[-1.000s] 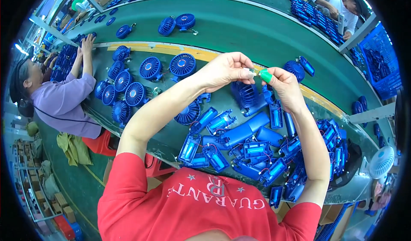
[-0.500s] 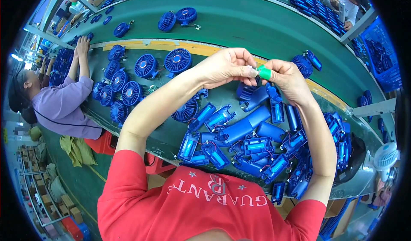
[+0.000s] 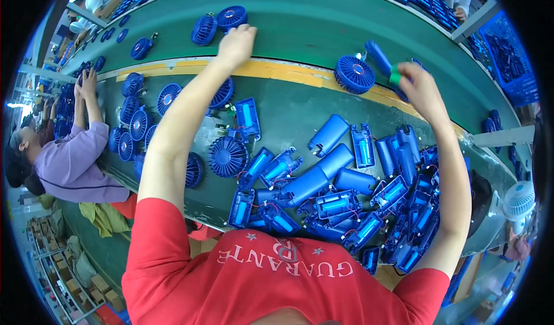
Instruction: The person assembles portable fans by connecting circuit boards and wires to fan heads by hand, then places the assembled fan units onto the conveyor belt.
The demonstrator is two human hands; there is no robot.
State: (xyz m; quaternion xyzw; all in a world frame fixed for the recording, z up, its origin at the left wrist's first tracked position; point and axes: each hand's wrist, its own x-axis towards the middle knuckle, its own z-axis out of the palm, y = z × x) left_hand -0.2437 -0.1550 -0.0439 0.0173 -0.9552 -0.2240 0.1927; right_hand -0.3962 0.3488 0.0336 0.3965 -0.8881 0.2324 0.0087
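Note:
My left hand (image 3: 236, 47) reaches over the green belt, overlapping the lower edge of a blue round fan head (image 3: 232, 17). Its fingers are bent and their tips hidden, so any contact cannot be made out. Beside that lies another fan head (image 3: 203, 29). To the right, my right hand (image 3: 422, 88) hovers by the belt's near edge with fingers loosely bent and apart, a green cover (image 3: 395, 74) on one digit. Just left of it lie a fan head (image 3: 354, 74) and a blue handle casing (image 3: 378, 58), close together with a pale bit between. More blue parts behind this hand are partly hidden.
Open blue casings with batteries (image 3: 337, 204) are heaped on the green worktable. Several fan heads (image 3: 139, 123) stand at left. Yellow tape (image 3: 277, 73) borders the belt. A co-worker in purple (image 3: 75, 157) sits left. A metal post (image 3: 502, 146) and white fan (image 3: 518, 201) stand right.
My hands have parted from a small white connector they held together. The left went up and left to the fan heads, the right rightward. A fan head and handle now lie at the belt edge.

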